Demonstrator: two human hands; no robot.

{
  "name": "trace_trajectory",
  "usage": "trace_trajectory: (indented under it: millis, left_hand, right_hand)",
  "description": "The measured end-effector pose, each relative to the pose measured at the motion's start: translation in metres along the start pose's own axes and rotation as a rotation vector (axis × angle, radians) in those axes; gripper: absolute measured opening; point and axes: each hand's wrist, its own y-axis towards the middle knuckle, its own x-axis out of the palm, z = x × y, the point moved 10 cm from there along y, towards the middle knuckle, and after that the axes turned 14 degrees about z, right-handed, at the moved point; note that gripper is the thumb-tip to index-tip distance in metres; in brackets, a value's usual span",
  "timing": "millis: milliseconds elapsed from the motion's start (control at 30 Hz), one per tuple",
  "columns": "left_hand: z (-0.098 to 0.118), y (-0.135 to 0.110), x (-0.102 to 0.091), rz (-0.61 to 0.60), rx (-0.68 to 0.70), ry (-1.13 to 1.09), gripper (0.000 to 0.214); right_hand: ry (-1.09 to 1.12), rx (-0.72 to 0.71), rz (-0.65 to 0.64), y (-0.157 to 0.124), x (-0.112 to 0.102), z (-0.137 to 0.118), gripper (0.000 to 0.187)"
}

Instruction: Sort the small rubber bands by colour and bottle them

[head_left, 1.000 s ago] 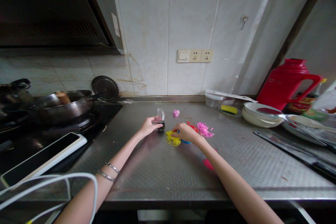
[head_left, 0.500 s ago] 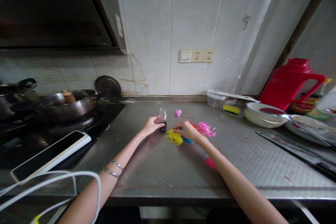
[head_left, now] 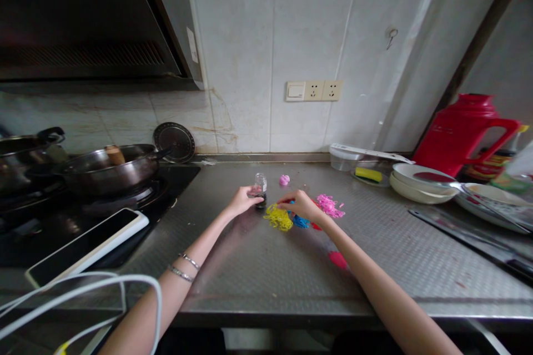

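My left hand (head_left: 245,201) is closed round the lower part of a small clear glass jar (head_left: 261,182), which stands upright with dark contents at its bottom. My right hand (head_left: 303,205) hovers low over small coloured rubber bands, its fingers pinched and pointing left; what they hold, if anything, I cannot make out. Under its fingertips lies a heap of yellow bands (head_left: 280,219). Blue bands (head_left: 300,222) and red bands (head_left: 316,226) show partly behind and below the hand, with pink bands (head_left: 330,205) to its right. A small pink lid-like piece (head_left: 283,179) sits behind the heaps.
A bright pink flat thing (head_left: 337,259) lies beside my right forearm. At left are a stove with a pan (head_left: 112,169) and a white-edged device (head_left: 87,247) with cables. Bowls (head_left: 420,191), a yellow sponge (head_left: 368,174), a knife (head_left: 458,236) and a red thermos (head_left: 462,133) stand right.
My right hand has shifted slightly, uncovering more of the blue bands. My left hand keeps its hold on the jar. The whole view has moved a little.
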Motion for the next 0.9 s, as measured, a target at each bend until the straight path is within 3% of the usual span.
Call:
trace_trajectory:
  millis: [567, 900]
  left_hand:
    - [0.001, 0.000, 0.001, -0.010, -0.006, -0.003, 0.039]
    - [0.000, 0.000, 0.002, -0.032, 0.024, 0.000, 0.043]
  right_hand:
    - [0.010, 0.022, -0.111, 0.016, -0.006, -0.017, 0.026]
    - [0.047, -0.068, -0.049, 0.059, -0.037, -0.055, 0.029]
